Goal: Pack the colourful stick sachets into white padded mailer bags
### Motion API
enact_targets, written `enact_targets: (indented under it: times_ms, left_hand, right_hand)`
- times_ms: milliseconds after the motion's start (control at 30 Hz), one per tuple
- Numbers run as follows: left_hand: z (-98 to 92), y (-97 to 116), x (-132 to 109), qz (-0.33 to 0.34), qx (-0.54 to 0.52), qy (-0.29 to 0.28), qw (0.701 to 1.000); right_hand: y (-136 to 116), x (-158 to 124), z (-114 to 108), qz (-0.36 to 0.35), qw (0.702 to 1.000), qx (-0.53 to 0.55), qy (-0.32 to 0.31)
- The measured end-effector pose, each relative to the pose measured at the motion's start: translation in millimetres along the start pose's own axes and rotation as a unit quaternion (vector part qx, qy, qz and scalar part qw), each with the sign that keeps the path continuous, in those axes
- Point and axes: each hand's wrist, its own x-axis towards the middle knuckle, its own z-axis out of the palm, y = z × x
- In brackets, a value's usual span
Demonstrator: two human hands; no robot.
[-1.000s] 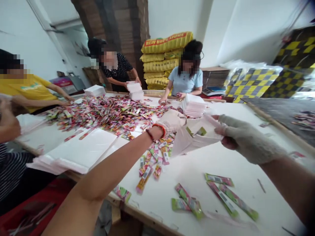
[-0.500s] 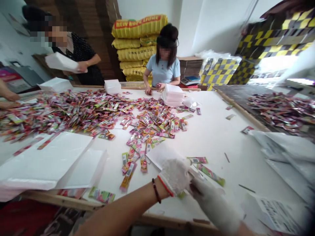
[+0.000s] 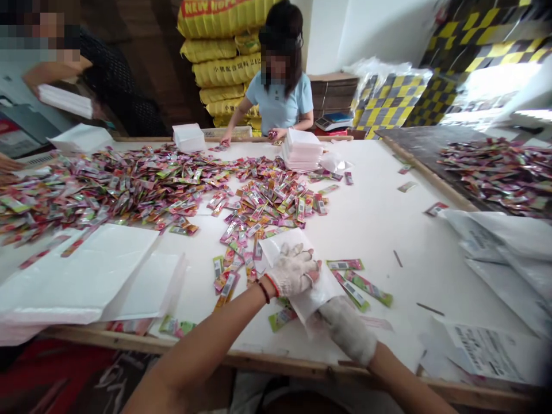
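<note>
My gloved left hand (image 3: 294, 269) rests on a white flat bag (image 3: 288, 242) that lies on the white table (image 3: 388, 230), its bent fingers gripping the bag's top layer. My gloved right hand (image 3: 347, 328) reaches into the bag's near end, so its fingers are hidden. A few green sachets (image 3: 361, 287) lie just right of the bag, and one green sachet (image 3: 282, 318) pokes out from under it. A loose spread of colourful sachets (image 3: 263, 210) begins right behind the bag.
A stack of white bags (image 3: 81, 276) lies at my left. A person in a blue shirt (image 3: 284, 98) works at the far side beside another white stack (image 3: 302, 152). Printed paper (image 3: 487, 351) and plastic bags (image 3: 500, 241) lie at the right. The wooden table edge (image 3: 207, 351) runs close to me.
The bag, held up in the air a second ago, now lies flat on the table. My left hand has moved on top of it and my right hand has gone into its near end.
</note>
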Motion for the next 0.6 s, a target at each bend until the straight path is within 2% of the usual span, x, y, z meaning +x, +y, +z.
enact_targets:
  times_ms: [100,200,300,433,533,600]
  left_hand:
    - [27.3,4.9,-9.4,0.015,0.008,0.003,1.000]
    - [41.2,10.3,-19.4,0.039,0.014,0.016,0.999]
    - [43.6,6.8,-21.1,0.062,0.017,0.022,0.998]
    - [39.9,-5.2,-8.6,0.115,0.026,0.003,0.993]
    - [36.3,-15.5,3.5,0.173,0.040,-0.026,0.984]
    - [35.0,-20.9,9.4,0.200,0.052,-0.040,0.978]
  right_hand:
    - [3.6,-6.6,-3.2,-0.017,0.998,-0.042,-0.036]
    - [3.9,-4.3,-10.8,-0.036,0.993,-0.058,-0.099]
    - [1.3,7.9,-13.4,-0.024,0.985,-0.060,-0.160]
    - [-11.3,20.7,-18.8,-0.002,0.983,-0.068,-0.171]
    - [-25.0,7.0,-38.7,-0.032,0.990,-0.036,-0.135]
    - [-30.1,-12.3,-57.3,-0.033,0.990,0.033,-0.136]
